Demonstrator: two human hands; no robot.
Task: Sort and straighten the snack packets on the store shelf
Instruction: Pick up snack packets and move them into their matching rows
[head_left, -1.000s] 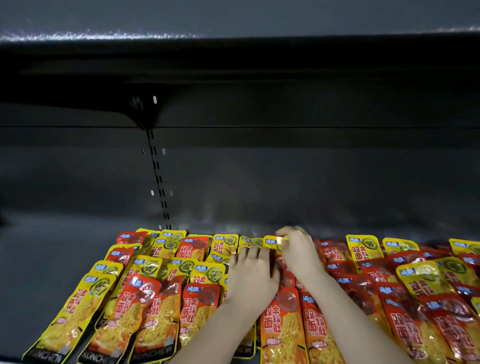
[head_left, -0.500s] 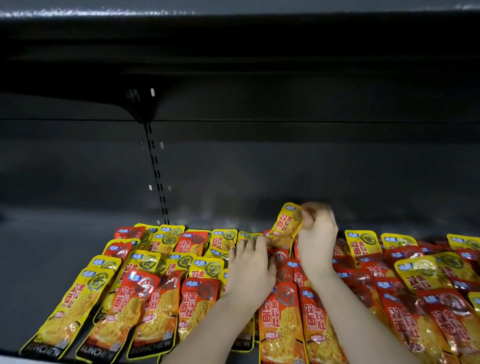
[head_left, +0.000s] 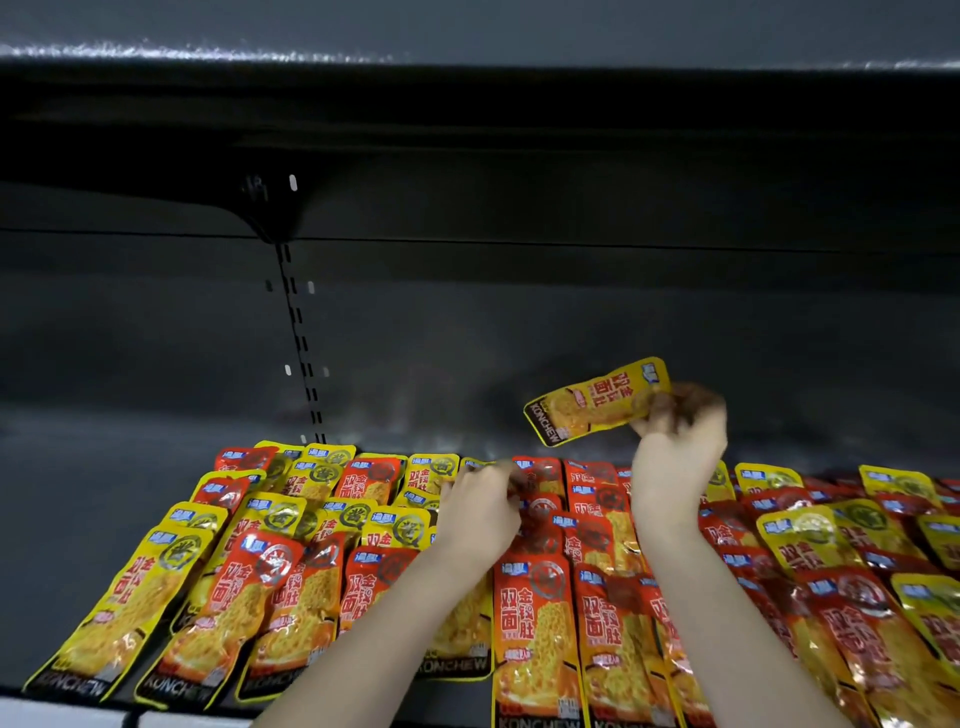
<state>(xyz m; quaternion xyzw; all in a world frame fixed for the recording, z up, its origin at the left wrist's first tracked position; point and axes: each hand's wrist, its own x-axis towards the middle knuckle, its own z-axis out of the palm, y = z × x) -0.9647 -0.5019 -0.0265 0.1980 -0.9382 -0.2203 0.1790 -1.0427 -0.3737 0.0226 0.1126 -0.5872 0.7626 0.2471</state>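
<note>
While the right hand (head_left: 675, 452) pinches the lifted yellow packet (head_left: 597, 400) by its logo end, the packet hangs tilted in the air above the back rows, well clear of the shelf (head_left: 104, 467), its printed face to the camera and its bottom end pointing left. The left hand (head_left: 480, 512) lies on the packets where the mostly yellow rows (head_left: 124, 597) meet the red packets (head_left: 535, 623); its fingertips are blurred, so whether its grip is clenched on a packet or merely pressing cannot be told.

The lifted packet most likely belongs on the left, among its own colour. A corner pinch lets glossy foil swing, so a slow carry suits it, turning the logo end toward the back wall before it comes down. It should land flat, overlapping its neighbours as they overlap one another. The left hand does best pressing the row flat, since slippery packets slide easily. Several red ones sit in the yellow rows, and stray yellow packets (head_left: 795, 535) lie among the red, so much sorting remains.
</note>
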